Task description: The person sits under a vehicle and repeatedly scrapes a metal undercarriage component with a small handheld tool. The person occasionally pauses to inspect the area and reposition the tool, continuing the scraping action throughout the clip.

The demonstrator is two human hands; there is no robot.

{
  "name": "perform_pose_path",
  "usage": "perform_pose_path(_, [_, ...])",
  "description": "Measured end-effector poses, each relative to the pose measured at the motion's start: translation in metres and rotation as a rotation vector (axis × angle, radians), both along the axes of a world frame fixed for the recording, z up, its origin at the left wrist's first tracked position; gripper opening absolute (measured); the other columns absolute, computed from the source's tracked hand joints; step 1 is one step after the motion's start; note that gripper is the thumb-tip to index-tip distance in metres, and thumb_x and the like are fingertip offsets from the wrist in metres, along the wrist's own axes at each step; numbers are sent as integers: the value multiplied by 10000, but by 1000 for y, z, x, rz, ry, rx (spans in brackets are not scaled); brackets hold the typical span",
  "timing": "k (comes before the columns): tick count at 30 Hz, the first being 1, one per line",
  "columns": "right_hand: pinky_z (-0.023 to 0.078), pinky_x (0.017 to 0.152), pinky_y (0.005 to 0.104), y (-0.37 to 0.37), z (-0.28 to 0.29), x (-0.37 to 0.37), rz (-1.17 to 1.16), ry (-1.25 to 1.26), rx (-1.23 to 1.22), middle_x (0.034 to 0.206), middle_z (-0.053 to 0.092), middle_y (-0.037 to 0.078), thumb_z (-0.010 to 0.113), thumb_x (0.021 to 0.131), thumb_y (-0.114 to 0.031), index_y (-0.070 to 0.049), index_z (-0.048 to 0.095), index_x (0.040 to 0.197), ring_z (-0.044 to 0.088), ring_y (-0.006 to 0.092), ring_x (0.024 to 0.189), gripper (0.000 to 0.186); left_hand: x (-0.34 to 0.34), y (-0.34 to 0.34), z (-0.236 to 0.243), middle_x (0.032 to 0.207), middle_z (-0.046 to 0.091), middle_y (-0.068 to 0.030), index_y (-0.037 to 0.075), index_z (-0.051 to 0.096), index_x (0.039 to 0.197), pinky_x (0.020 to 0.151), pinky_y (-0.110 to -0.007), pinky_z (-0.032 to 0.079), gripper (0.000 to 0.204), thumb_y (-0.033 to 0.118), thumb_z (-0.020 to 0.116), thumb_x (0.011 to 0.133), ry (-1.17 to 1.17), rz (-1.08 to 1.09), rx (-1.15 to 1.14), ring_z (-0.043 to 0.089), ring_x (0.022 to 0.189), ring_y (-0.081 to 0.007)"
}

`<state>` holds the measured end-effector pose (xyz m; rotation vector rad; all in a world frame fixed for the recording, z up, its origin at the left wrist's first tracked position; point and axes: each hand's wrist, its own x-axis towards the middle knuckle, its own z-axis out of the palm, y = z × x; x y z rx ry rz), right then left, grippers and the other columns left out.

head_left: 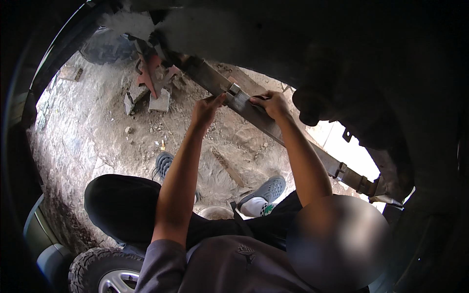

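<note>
Long grey-brown metal bar [240,103]: it runs slantwise below the dark vehicle underside [273,44], and its middle part lies between our two hands.
Small bright metal clip [234,88]: it sits on the bar, just beside our left fingertips.
Left bare hand [207,111]: the fingers are partly curled and the tips meet the bar's near edge; we cannot tell if they grip.
Right bare hand [274,104]: it bends over the bar, with its fingertips at the surface; how firmly it closes, we cannot tell.
Weight and stiffness: we judge the bar heavy, very stiff and not fragile; the clip we suppose light but hard.
Surface: the bar looks dusty and rough, so probably not very slippery, though its edges may be sharp.
Place to hold: we would take the bar's flat sides, away from the clip's edges.
Writing: on the dark grey shirt [215,268] we see a small emblem [246,252]; we can read no letters.
</note>
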<state>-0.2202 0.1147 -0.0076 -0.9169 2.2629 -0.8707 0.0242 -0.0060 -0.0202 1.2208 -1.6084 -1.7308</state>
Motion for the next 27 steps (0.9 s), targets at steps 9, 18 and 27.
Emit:
perform_pose_path(9, [559, 795, 343, -8, 24, 13, 12, -39, 15, 923, 800, 103, 971, 733, -466, -58, 818, 1003, 736, 189, 835, 513, 1, -12, -9, 1014, 790, -140, 52, 805, 1207, 854, -377, 528, 691, 649, 807, 860, -82, -89, 47, 714, 950, -211])
perform_pose_path(18, [569, 841, 353, 7, 16, 18, -5, 189, 8, 954, 797, 109, 980, 716, -473, -63, 806, 992, 744, 218, 891, 524, -1, -8, 3, 1018, 799, -138, 101, 819, 1195, 867, -365, 531, 621, 647, 766, 901, -99, -100, 6, 722, 963, -210])
perform_pose_path(27, [560, 791, 332, -24, 18, 16, -43, 104, -203, 915, 795, 76, 993, 716, -384, -50, 807, 958, 729, 174, 862, 452, -13, -9, 2, 955, 800, -133, 135, 810, 1224, 864, -383, 543, 715, 738, 759, 844, -128, -150, 18, 748, 941, -233])
